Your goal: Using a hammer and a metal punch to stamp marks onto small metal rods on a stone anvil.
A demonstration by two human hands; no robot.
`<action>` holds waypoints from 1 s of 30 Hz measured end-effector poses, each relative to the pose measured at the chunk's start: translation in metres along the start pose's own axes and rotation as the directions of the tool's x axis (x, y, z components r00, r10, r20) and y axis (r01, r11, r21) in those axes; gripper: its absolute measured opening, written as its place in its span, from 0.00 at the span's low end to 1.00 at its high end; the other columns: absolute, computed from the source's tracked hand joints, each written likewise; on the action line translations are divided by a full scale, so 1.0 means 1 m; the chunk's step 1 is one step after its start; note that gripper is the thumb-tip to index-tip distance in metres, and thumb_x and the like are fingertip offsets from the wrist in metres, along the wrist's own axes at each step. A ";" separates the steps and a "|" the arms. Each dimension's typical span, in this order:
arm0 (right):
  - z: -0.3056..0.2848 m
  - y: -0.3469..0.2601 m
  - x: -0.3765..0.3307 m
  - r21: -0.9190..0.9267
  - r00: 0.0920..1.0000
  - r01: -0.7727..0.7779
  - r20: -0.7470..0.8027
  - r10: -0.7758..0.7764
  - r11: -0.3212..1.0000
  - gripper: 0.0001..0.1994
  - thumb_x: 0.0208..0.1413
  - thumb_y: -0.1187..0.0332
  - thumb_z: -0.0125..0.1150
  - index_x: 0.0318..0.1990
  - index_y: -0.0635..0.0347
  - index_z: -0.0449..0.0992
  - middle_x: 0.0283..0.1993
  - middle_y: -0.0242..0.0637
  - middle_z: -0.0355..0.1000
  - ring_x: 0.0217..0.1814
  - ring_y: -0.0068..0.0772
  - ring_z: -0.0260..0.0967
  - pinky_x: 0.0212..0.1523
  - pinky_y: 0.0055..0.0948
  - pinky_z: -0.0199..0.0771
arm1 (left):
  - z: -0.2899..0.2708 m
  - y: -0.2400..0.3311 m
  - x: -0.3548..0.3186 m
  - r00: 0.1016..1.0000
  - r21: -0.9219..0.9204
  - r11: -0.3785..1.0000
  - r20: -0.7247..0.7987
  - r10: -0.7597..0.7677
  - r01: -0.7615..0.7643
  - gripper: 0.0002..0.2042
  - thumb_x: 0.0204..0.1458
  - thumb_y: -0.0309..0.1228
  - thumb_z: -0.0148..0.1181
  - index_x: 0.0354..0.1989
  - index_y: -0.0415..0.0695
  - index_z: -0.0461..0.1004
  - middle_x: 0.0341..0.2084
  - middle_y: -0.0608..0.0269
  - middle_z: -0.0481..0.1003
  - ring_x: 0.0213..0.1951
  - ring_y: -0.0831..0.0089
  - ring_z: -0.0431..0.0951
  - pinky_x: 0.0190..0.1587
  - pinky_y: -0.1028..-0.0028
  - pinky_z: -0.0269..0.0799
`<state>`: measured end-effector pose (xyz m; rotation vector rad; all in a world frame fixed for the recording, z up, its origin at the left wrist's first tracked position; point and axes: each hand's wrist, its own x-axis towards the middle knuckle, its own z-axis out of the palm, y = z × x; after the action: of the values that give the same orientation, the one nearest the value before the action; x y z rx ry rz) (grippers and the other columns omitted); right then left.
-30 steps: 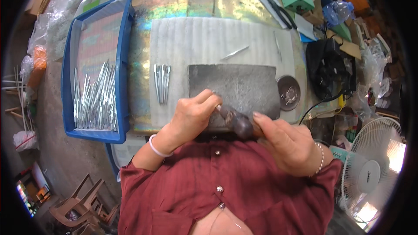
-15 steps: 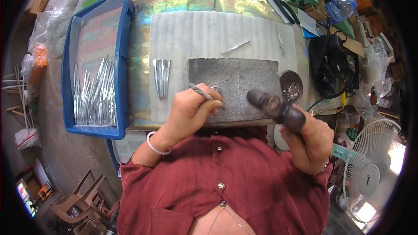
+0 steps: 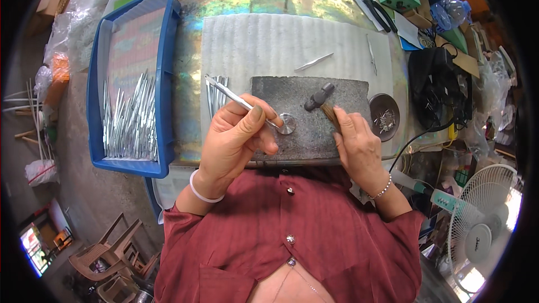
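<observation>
At left of grey slab (image 3: 317, 134), left hand (image 3: 231, 132) pinches slim metal rod (image 3: 234, 97); at its right, right hand (image 3: 359, 141) grips hammer (image 3: 321, 98).

The hammer (image 3: 319, 98) seems to rest on the slab (image 3: 309, 137), tray (image 3: 166, 70) left, bowl (image 3: 384, 101) right.

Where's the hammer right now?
In the head view, the hammer is right of centre, its head over the dark grey slab, its handle at the right hand.

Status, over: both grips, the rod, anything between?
Left grip pinching metal rod. Right grip on hammer handle. Between them: round metal piece on grey slab.
</observation>
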<state>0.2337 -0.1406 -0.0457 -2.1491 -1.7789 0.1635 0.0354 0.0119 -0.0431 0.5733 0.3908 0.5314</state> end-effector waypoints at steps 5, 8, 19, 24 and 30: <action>-0.014 0.010 0.010 0.201 0.995 0.007 0.094 -0.027 0.980 0.20 0.48 0.72 0.60 0.51 0.62 0.68 0.36 0.42 0.66 0.38 0.40 0.68 0.37 0.36 0.70 | 0.007 0.002 0.001 1.000 0.129 0.992 -0.028 -0.013 0.016 0.08 0.58 0.30 0.52 0.39 0.38 0.71 0.29 0.56 0.76 0.21 0.76 0.76 0.25 0.81 0.74; -0.023 0.038 0.026 0.280 0.997 -0.077 0.022 0.074 0.957 0.17 0.51 0.71 0.58 0.48 0.65 0.69 0.35 0.44 0.68 0.35 0.41 0.69 0.35 0.33 0.70 | 0.008 0.002 0.001 0.999 0.183 0.982 -0.040 -0.028 0.034 0.08 0.57 0.28 0.54 0.41 0.39 0.69 0.27 0.58 0.76 0.20 0.78 0.75 0.23 0.82 0.71; 0.034 0.171 0.135 -0.214 0.957 -0.289 -0.069 0.280 0.933 0.15 0.47 0.71 0.53 0.44 0.65 0.65 0.40 0.55 0.72 0.43 0.58 0.70 0.41 0.50 0.69 | 0.016 0.011 -0.008 0.988 0.316 0.940 -0.119 -0.096 0.129 0.16 0.56 0.28 0.56 0.50 0.42 0.60 0.23 0.59 0.75 0.19 0.79 0.73 0.22 0.84 0.67; 0.040 0.185 0.149 -0.361 0.912 -0.384 -0.004 0.410 0.850 0.14 0.45 0.73 0.49 0.41 0.66 0.64 0.36 0.60 0.72 0.42 0.63 0.69 0.44 0.54 0.67 | 0.010 0.011 -0.010 0.993 0.325 0.941 -0.099 -0.065 0.094 0.16 0.57 0.30 0.56 0.49 0.41 0.60 0.22 0.60 0.74 0.18 0.79 0.73 0.22 0.84 0.66; -0.004 0.155 0.112 0.072 0.958 -0.245 -0.133 0.253 0.967 0.07 0.53 0.72 0.51 0.35 0.68 0.72 0.24 0.42 0.70 0.24 0.35 0.68 0.26 0.28 0.64 | 0.014 0.007 -0.012 0.997 0.499 0.865 -0.081 -0.008 0.047 0.08 0.57 0.27 0.53 0.43 0.39 0.64 0.21 0.64 0.72 0.18 0.82 0.71 0.23 0.82 0.67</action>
<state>0.4016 -0.0568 -0.0794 -2.2784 -1.4073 0.1159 0.0302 0.0050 -0.0256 1.0519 0.6174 0.4227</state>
